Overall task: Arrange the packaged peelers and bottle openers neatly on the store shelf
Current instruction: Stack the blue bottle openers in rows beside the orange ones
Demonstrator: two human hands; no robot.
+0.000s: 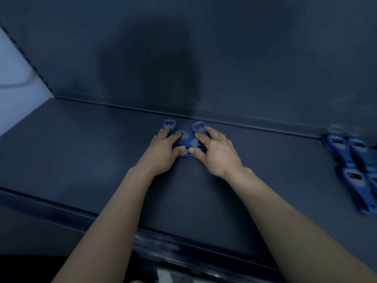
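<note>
- The shelf (81, 144) is a flat, matte, dark slate board. It meets a smooth back panel (244, 58) of the same colour along a thin raised lip.
- Near that lip, about mid-width, lies a small cluster of blue bottle openers (186, 141). They are rounded plastic bodies with oval loop heads and grey metal inserts, overlapping and fanned at different angles.
- The left hand (163, 152) lies palm down on the cluster's left side, fingers spread and nearly straight, tips pressing on the plastic, thumb against the near edge.
- The right hand (218, 152) mirrors it on the right side — fingers splayed wide over the openers, thumb beside the left thumb. Neither hand wraps round anything.
- Two loop heads poke out beyond the fingertips towards the back panel.
- Well apart, at the shelf's right edge, a second group of openers (350, 160) lies in close rows — long blue handles, blurred.
- A slotted upright (26, 56) runs along the left side.
</note>
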